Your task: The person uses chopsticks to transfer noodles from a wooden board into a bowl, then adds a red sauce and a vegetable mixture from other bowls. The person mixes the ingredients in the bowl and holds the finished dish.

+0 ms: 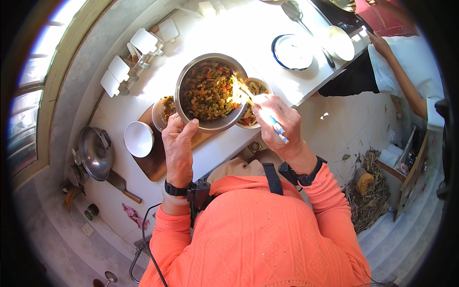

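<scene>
A steel bowl (178,95) of chopped mixed vegetables (208,88) is held tilted over the white counter. My left hand (179,143) grips its near left rim, thumb on top. In my right hand (279,122) is a pair of chopsticks (278,128) with blue patterned ends. Their tips reach into the food at the bowl's right side. Partly hidden under the steel bowl's right edge, a bowl of sliced food (260,87) stands on the counter. On the left, another food bowl (158,117) shows beside a white bowl (138,138) on a brown cutting board (154,167).
A blue-rimmed dish (292,51), a long-handled turner (306,28) and a pale bowl (340,44) stand back right. Farther right is another person's hand (380,45). A lidded pan (92,153), cleaver (123,185) and pink cloth (135,215) lie left; white containers (117,71) line the wall.
</scene>
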Available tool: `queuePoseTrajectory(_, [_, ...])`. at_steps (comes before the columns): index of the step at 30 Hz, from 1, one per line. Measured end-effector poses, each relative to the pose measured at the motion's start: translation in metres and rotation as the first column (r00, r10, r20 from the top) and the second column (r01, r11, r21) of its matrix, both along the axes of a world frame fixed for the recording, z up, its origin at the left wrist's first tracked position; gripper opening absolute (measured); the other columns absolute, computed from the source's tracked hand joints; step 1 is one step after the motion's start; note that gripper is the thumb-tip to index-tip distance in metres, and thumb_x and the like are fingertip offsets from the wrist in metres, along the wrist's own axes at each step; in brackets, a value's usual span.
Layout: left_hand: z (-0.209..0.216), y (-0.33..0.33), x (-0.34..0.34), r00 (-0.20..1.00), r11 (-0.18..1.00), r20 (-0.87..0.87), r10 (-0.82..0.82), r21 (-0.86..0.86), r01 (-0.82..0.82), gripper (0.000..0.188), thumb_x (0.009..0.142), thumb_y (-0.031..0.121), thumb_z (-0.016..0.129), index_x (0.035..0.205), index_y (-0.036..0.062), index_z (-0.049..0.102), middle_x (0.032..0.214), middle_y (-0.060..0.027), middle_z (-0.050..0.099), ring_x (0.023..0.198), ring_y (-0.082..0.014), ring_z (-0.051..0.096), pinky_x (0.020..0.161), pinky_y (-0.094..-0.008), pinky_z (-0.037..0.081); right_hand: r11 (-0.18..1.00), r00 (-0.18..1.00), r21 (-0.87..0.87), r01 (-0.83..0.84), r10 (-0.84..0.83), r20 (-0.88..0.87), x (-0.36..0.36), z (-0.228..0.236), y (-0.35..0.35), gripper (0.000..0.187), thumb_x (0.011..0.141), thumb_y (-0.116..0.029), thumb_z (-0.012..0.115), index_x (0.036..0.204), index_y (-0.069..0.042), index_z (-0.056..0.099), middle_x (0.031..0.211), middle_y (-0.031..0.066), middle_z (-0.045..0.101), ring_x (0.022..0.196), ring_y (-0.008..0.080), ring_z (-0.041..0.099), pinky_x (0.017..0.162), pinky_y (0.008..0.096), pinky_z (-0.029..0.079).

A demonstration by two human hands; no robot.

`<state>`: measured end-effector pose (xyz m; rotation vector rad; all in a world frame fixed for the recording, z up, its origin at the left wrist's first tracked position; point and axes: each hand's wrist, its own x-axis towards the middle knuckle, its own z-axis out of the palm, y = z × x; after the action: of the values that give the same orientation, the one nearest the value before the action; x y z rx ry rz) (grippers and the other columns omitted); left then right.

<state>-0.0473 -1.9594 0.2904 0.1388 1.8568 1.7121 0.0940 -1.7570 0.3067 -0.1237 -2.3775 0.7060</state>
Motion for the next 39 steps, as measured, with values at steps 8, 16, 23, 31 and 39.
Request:
queuePoseTrajectory(8, [-0.013, -0.008, -0.004, 1.000, 1.000, 0.013, 0.009, 0.000, -0.009, 0.012, 0.089, 0.004, 0.067, 0.095, -0.0034, 0.073, 0.119, -0.0067, 0.063, 0.113, -0.0132, 0.050, 0.094, -0.0280, 0.042, 0.999, 0.997, -0.012, 0.053, -0.052, 0.065, 0.045, 0.018, 0.002, 0.009, 0.078, 0.008, 0.064, 0.085, 0.003, 0.065, 0.093, 0.0134, 0.067, 0.078, 0.0279, 0.069, 0.058, 0.0321, 0.055])
queuePoseTrajectory(16, [-0.005, -0.005, -0.004, 0.993, 0.997, 0.109, 0.054, 0.043, -0.059, 0.015, 0.091, 0.004, 0.066, 0.102, -0.0033, 0.072, 0.115, -0.0027, 0.061, 0.101, -0.0080, 0.055, 0.092, -0.0251, 0.044, 0.643, 0.956, -0.725, 0.246, -0.283, 0.073, 0.036, 0.010, 0.011, 0.016, 0.098, -0.006, 0.059, 0.106, 0.005, 0.066, 0.094, 0.0146, 0.068, 0.081, 0.0229, 0.071, 0.073, 0.0301, 0.059])
queuePoseTrajectory(23, [-0.005, -0.009, -0.007, 0.982, 0.995, 0.180, 0.063, 0.065, -0.076, 0.007, 0.092, 0.004, 0.065, 0.095, 0.0003, 0.071, 0.100, 0.0013, 0.064, 0.088, -0.0059, 0.057, 0.085, -0.0235, 0.045, -0.052, 0.922, -0.989, 0.136, -0.360, 0.145, 0.064, -0.058, 0.058, 0.028, 0.101, -0.023, 0.057, 0.106, 0.003, 0.063, 0.088, 0.0150, 0.067, 0.077, 0.0244, 0.068, 0.070, 0.0373, 0.058])
queuePoseTrajectory(31, [-0.007, -0.009, -0.010, 0.961, 0.992, 0.256, 0.104, 0.047, -0.120, 0.005, 0.091, 0.005, 0.067, 0.088, 0.0032, 0.070, 0.083, 0.0041, 0.064, 0.072, -0.0033, 0.050, 0.070, -0.0203, 0.041, -0.326, 0.937, -0.945, -0.012, -0.334, 0.103, 0.078, -0.101, 0.041, 0.029, 0.100, -0.028, 0.060, 0.107, 0.000, 0.064, 0.088, 0.0113, 0.067, 0.073, 0.0241, 0.065, 0.071, 0.0401, 0.057])
queuePoseTrajectory(39, [-0.011, -0.021, -0.019, 0.962, 0.993, 0.244, 0.119, -0.007, -0.121, 0.004, 0.091, 0.005, 0.067, 0.091, 0.0029, 0.070, 0.085, 0.0006, 0.069, 0.074, -0.0053, 0.058, 0.071, -0.0215, 0.046, -0.191, 0.898, -0.974, 0.120, -0.398, 0.189, 0.092, -0.093, 0.052, 0.025, 0.102, -0.025, 0.057, 0.106, -0.001, 0.065, 0.096, 0.0102, 0.065, 0.088, 0.0201, 0.065, 0.073, 0.0396, 0.060])
